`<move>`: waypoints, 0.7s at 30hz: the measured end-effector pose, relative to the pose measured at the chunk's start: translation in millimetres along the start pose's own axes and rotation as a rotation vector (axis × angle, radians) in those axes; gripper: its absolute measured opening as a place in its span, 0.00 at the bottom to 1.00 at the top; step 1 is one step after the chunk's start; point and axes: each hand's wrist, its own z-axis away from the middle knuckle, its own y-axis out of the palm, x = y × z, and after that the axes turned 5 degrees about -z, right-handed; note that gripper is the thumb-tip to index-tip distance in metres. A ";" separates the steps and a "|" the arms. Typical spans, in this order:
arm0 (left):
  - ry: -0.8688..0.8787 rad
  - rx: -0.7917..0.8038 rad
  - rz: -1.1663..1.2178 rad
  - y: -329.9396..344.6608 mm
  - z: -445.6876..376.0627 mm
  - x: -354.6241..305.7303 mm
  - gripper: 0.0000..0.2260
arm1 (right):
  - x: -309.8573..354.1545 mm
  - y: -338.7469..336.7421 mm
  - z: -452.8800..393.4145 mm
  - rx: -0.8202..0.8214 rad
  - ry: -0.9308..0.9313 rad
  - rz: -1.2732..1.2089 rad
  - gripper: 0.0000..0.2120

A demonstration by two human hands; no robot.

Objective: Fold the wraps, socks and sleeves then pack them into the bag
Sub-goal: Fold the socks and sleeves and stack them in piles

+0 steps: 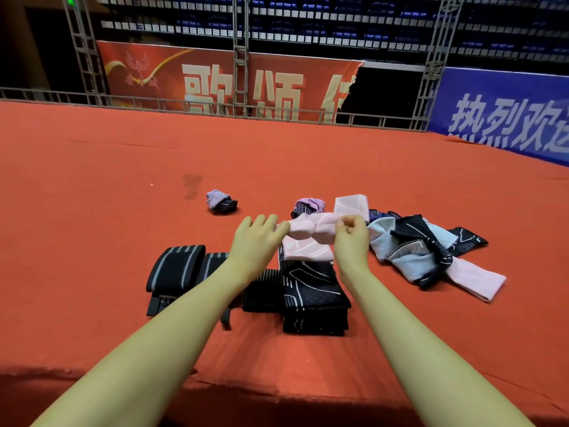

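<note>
Left hand and right hand: each pinching one end of pink sleeve, apparently mid-fold. Soft, light, stretchy; best held by its ends.

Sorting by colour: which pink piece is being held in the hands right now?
The pink sleeve stretched between the left hand and right hand; the folded pink piece behind it and the loose pink one lie untouched.
</note>
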 end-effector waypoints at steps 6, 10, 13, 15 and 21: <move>0.075 -0.027 0.068 3.7 4.9 2.7 0.11 | -6.2 -14.0 -13.6 -0.071 0.091 0.164 0.05; 0.313 0.125 0.181 4.7 26.6 -6.0 0.09 | -18.9 -23.7 -3.9 0.030 0.194 0.392 0.14; 0.295 0.351 0.383 3.9 46.1 -9.5 0.09 | -26.1 -28.5 4.2 0.120 0.219 0.559 0.17; 0.211 0.457 0.481 4.4 52.2 -8.6 0.13 | -27.5 -27.3 7.7 0.162 0.216 0.626 0.16; -0.037 0.634 0.414 -11.5 44.0 -7.9 0.26 | -23.3 -13.4 9.9 0.157 0.149 0.750 0.08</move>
